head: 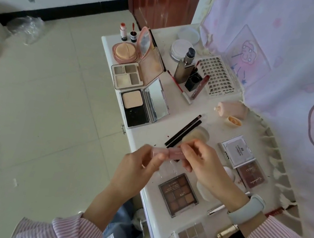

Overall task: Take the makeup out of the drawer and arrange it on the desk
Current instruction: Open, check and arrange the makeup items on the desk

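Left hand [136,166] and right hand [200,162] each pinch one end of a small pink cosmetic tube [169,153], held level above the white desk's [204,109] near-left edge.

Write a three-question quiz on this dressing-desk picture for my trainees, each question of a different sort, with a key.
1. True or false: both hands grip the pink tube.
2. What lies directly in front of the pressed-powder compact? A) brown eyeshadow palette B) four-pan palette C) lash sheet
3. Name the item on the right wrist.

Key: 1 true. 2 B, the four-pan palette. 3 A pale blue band.
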A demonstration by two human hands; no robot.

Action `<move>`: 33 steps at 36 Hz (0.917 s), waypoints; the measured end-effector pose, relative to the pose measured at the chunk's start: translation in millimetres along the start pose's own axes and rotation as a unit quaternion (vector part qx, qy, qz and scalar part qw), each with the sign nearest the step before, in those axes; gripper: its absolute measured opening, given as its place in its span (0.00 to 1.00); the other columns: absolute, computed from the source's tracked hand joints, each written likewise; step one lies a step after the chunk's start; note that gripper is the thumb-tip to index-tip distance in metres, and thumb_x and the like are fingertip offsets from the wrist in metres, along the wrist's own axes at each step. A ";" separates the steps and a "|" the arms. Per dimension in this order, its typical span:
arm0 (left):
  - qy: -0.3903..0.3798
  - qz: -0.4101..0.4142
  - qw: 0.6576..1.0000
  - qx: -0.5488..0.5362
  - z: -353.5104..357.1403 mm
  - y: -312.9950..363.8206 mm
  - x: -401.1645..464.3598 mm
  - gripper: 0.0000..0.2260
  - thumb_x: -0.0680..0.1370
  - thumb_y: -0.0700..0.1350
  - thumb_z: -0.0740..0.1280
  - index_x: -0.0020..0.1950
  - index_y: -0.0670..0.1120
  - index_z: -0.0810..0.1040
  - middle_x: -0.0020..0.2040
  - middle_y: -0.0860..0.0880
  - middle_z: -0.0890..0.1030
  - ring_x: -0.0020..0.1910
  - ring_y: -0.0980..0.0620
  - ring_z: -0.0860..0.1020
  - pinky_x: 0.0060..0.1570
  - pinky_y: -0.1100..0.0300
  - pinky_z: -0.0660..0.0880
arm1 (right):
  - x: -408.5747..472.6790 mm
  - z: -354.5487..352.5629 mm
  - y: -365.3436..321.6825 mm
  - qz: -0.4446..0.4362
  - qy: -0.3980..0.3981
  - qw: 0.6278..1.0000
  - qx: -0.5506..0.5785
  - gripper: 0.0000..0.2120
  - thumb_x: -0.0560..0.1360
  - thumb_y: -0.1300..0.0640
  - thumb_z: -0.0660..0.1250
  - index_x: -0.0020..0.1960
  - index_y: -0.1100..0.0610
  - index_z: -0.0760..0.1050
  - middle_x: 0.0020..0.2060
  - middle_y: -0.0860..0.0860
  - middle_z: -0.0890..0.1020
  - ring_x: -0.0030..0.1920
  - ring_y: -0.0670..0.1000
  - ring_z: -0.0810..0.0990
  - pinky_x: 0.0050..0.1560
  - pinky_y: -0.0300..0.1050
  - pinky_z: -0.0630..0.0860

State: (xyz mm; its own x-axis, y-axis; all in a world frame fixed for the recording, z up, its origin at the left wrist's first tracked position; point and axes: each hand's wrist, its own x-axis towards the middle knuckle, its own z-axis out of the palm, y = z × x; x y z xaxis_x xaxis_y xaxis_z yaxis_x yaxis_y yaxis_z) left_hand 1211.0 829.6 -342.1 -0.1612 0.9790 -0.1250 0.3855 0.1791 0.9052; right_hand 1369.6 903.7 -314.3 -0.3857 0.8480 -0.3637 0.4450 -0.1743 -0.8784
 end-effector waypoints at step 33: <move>-0.045 0.021 0.998 0.025 -0.3 5.9 6.9 0.26 0.69 0.65 0.64 0.63 0.54 0.70 0.47 0.63 0.75 0.39 0.63 0.76 0.39 0.66 0.76 | 5.2 -4.2 -3.2 0.067 -0.007 0.997 -0.044 0.10 0.78 0.53 0.60 0.41 0.56 0.73 0.23 0.46 0.73 0.23 0.40 0.70 0.32 0.38 0.66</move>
State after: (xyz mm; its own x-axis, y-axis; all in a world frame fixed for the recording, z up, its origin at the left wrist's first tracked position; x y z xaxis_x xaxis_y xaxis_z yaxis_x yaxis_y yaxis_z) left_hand 1211.8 837.4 -337.5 -0.0631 0.9901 -0.1258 0.4351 0.1407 0.8893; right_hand 1369.5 910.7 -312.1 -0.3291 0.8122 -0.4817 0.5628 -0.2409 -0.7907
